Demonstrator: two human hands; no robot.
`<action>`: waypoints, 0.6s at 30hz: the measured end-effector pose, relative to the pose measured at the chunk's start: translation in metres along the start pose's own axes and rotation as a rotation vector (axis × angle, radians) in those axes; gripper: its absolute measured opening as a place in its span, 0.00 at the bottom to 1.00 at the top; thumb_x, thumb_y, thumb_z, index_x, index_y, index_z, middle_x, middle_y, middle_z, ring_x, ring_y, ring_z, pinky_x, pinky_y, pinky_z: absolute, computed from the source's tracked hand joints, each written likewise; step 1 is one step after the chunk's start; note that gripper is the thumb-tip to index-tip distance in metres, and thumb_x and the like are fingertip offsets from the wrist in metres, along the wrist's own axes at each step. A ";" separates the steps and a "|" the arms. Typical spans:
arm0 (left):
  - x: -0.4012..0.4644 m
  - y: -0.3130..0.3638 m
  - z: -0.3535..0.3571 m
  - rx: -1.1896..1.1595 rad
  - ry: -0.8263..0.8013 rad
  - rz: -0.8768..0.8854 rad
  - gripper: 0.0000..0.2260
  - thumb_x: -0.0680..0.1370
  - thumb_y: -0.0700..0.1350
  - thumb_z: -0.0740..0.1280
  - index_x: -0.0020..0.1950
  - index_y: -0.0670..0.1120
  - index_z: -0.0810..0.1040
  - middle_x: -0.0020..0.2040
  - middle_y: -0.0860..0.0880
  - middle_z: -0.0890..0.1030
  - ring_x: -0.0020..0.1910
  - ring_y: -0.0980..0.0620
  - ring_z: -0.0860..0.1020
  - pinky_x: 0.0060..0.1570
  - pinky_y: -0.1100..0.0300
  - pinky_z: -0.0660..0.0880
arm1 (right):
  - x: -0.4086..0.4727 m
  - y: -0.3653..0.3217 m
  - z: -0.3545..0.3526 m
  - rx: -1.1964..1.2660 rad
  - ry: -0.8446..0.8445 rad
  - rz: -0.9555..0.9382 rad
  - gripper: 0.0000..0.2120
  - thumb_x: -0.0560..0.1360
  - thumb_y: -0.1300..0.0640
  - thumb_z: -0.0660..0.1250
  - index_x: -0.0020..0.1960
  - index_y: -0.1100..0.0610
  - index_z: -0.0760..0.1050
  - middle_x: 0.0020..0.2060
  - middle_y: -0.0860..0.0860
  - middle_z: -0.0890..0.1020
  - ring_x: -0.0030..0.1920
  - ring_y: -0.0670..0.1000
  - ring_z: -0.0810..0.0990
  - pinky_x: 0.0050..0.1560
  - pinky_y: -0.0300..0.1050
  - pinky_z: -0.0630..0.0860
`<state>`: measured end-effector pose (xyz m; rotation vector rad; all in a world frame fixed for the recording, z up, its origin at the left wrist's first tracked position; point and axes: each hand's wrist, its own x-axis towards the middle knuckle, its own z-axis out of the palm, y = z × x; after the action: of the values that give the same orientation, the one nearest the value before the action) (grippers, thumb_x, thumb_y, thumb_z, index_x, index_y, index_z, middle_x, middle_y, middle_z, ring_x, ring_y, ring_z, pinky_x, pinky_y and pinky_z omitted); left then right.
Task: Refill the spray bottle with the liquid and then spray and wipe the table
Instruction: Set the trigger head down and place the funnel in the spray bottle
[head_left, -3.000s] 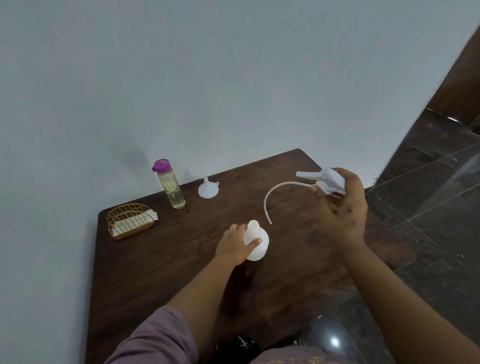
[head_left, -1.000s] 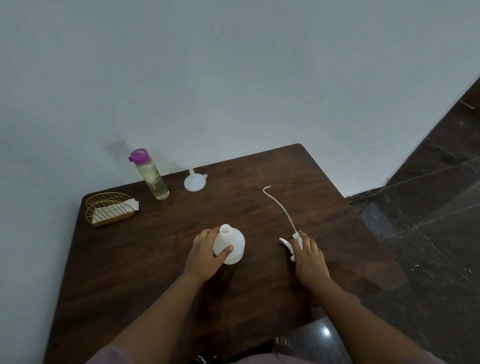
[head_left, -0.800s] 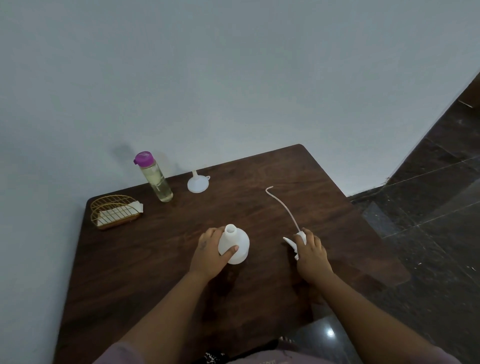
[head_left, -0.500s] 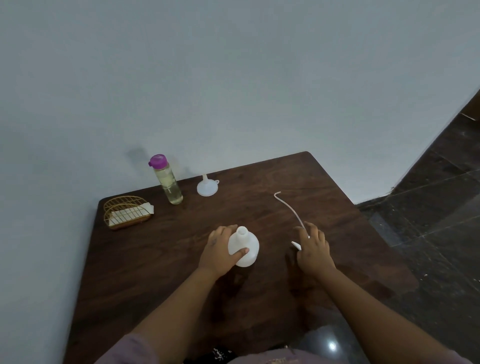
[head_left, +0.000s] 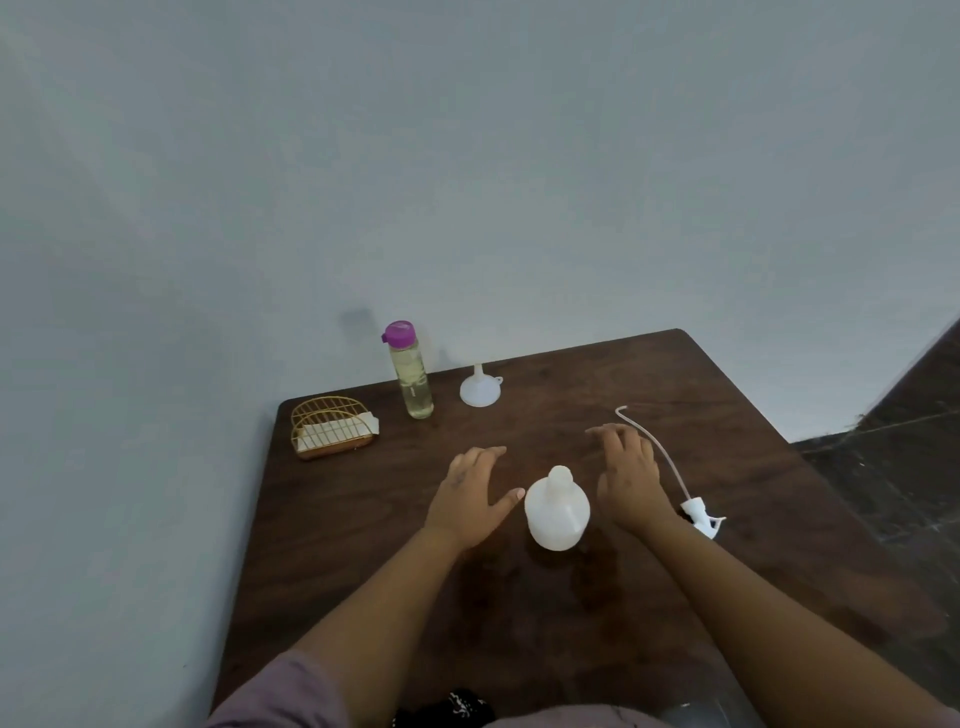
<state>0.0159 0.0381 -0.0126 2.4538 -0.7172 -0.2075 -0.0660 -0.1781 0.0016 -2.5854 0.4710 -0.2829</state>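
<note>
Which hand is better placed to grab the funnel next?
Probably the right hand: its open fingers already point toward the funnel, while the left hand sits beside the spray bottle, ready to steady it.

Both hands' grip gone: left hand (head_left: 470, 493) off bottle (head_left: 557, 512), right hand (head_left: 626, 480) seemingly off sprayer head (head_left: 701, 517).

We see both forearms bare from elbow to wrist. Our left arm wears a mauve sleeve (head_left: 280, 696) pushed up near the elbow. Neither the left hand (head_left: 470, 499) nor the right hand (head_left: 628, 483) bears anything we can make out.
</note>
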 end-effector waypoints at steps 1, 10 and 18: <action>0.002 -0.003 -0.004 0.008 0.003 -0.006 0.28 0.77 0.59 0.65 0.74 0.53 0.64 0.70 0.53 0.69 0.71 0.54 0.65 0.66 0.51 0.71 | 0.005 -0.004 0.000 0.021 0.003 0.003 0.27 0.70 0.69 0.59 0.67 0.53 0.69 0.66 0.54 0.69 0.67 0.57 0.65 0.65 0.56 0.66; 0.054 -0.021 -0.030 -0.012 0.033 -0.201 0.30 0.77 0.56 0.68 0.76 0.52 0.61 0.72 0.50 0.68 0.73 0.49 0.63 0.69 0.49 0.68 | 0.088 -0.022 -0.001 0.185 -0.079 -0.074 0.19 0.70 0.70 0.61 0.58 0.58 0.75 0.54 0.53 0.77 0.57 0.55 0.75 0.57 0.41 0.69; 0.143 -0.033 -0.031 0.023 -0.037 -0.329 0.34 0.76 0.55 0.70 0.77 0.48 0.59 0.73 0.46 0.67 0.73 0.45 0.64 0.70 0.48 0.65 | 0.192 -0.028 0.025 0.445 -0.301 0.206 0.08 0.75 0.62 0.62 0.52 0.53 0.77 0.49 0.49 0.80 0.46 0.48 0.77 0.45 0.39 0.72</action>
<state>0.1602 -0.0004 -0.0046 2.5845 -0.3280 -0.3723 0.1252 -0.2170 0.0161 -2.0799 0.4940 0.0688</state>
